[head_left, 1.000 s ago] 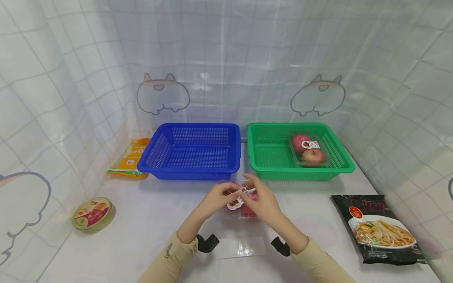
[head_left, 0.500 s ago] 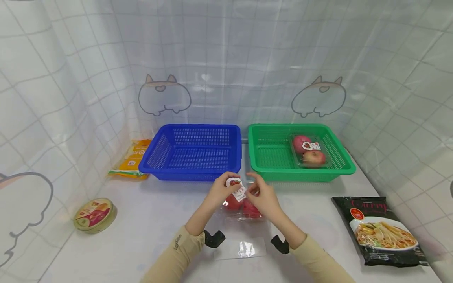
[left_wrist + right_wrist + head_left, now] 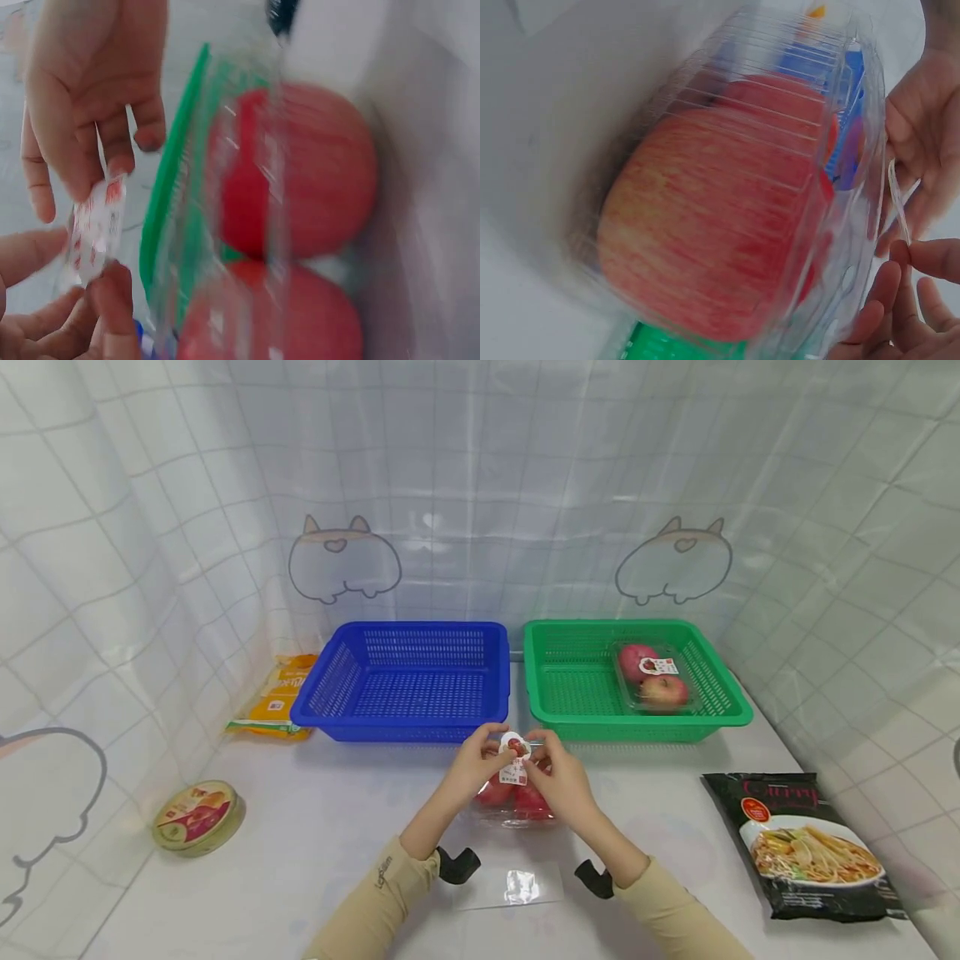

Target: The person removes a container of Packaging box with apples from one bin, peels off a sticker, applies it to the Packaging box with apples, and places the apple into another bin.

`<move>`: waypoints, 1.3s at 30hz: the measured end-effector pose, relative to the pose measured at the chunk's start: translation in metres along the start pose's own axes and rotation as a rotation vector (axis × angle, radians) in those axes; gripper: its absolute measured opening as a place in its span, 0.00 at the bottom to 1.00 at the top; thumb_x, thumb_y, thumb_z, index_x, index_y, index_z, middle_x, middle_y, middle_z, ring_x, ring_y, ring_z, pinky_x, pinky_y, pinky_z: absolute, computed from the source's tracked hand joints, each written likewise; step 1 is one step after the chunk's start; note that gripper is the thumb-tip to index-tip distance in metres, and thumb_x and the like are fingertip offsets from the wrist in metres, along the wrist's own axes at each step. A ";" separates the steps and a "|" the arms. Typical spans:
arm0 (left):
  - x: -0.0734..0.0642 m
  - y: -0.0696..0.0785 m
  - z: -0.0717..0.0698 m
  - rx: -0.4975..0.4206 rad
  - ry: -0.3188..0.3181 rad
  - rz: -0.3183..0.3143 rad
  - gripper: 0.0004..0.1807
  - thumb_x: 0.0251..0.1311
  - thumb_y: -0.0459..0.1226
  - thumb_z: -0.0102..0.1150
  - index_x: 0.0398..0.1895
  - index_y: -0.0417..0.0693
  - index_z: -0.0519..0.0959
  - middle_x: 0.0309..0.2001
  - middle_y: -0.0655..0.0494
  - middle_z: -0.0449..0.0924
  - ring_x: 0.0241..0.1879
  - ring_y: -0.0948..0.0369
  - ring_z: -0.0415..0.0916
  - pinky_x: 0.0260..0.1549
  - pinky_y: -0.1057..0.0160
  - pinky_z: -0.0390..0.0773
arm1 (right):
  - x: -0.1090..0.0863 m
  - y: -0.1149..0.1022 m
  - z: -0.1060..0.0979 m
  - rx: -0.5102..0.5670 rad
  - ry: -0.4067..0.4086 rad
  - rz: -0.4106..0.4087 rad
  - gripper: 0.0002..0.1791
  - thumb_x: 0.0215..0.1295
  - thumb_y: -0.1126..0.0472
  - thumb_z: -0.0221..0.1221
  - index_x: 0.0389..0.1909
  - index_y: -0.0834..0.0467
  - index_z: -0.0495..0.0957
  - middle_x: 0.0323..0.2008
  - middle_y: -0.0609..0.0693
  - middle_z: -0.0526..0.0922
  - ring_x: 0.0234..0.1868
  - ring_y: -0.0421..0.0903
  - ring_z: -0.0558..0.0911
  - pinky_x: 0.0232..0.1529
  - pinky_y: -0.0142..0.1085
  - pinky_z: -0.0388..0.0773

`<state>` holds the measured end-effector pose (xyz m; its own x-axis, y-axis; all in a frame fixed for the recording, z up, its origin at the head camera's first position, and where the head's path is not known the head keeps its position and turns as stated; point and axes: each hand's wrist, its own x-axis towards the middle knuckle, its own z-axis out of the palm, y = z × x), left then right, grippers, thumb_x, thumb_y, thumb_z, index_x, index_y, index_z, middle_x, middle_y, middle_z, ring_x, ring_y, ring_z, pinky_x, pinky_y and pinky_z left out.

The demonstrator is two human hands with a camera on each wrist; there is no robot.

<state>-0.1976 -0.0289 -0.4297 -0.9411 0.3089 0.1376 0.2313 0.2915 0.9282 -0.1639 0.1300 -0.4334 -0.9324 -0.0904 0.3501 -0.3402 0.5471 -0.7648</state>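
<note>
A white sticker label [image 3: 513,770] with an apple picture hangs between my hands, over a clear plastic box of apples [image 3: 517,814] on the table. My left hand [image 3: 471,768] pinches one side of it, thumb across its face. On the opposite edge, my right hand [image 3: 561,781] pinches it between thumb and finger. Seen from the left wrist, the label [image 3: 99,225] stands apart from the lid, beside two red apples [image 3: 322,172]. The right wrist view shows the label [image 3: 897,199] nearly edge-on, next to the box's clear wall [image 3: 855,247].
Behind the hands stand a blue basket [image 3: 412,733] and a green basket [image 3: 637,729]; the green one bears another labelled apple box [image 3: 652,681]. A black noodle packet [image 3: 810,852] lies right, a round tin [image 3: 198,817] left, an orange packet [image 3: 279,697] back left. A clear sheet [image 3: 510,887] lies in front.
The sticker label has come up off the box area and been turned until its picture end points away. My right hand has closed in and taken its right edge.
</note>
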 end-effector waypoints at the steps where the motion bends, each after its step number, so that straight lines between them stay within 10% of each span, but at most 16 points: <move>1: -0.002 0.000 0.000 0.048 0.013 0.015 0.23 0.58 0.34 0.58 0.57 0.38 0.69 0.35 0.43 0.80 0.30 0.60 0.76 0.27 0.67 0.76 | 0.000 0.001 0.000 -0.002 -0.001 0.008 0.16 0.58 0.68 0.59 0.47 0.55 0.71 0.25 0.47 0.78 0.26 0.41 0.75 0.24 0.31 0.71; 13: -0.010 -0.006 0.006 0.535 0.125 0.164 0.27 0.51 0.33 0.63 0.56 0.40 0.68 0.21 0.58 0.72 0.21 0.65 0.64 0.22 0.67 0.66 | 0.002 0.012 0.008 -0.316 -0.011 -0.118 0.09 0.51 0.68 0.62 0.34 0.55 0.81 0.17 0.41 0.73 0.24 0.40 0.69 0.26 0.33 0.65; 27: -0.015 -0.008 0.013 0.740 0.161 0.281 0.16 0.45 0.33 0.68 0.38 0.44 0.76 0.21 0.56 0.73 0.23 0.59 0.69 0.22 0.64 0.68 | -0.001 0.018 0.020 -0.575 0.126 -0.358 0.05 0.49 0.65 0.65 0.29 0.56 0.82 0.28 0.50 0.83 0.30 0.50 0.77 0.32 0.42 0.73; 39: -0.024 -0.016 0.014 0.862 0.223 0.377 0.03 0.47 0.37 0.67 0.27 0.49 0.84 0.33 0.53 0.76 0.36 0.54 0.69 0.37 0.57 0.70 | -0.007 0.025 0.022 -0.597 0.177 -0.396 0.04 0.47 0.63 0.67 0.26 0.53 0.82 0.29 0.51 0.77 0.32 0.51 0.74 0.30 0.43 0.70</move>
<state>-0.1757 -0.0285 -0.4522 -0.7726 0.3653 0.5192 0.5457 0.8000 0.2492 -0.1689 0.1254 -0.4667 -0.7028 -0.2669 0.6595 -0.4754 0.8658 -0.1562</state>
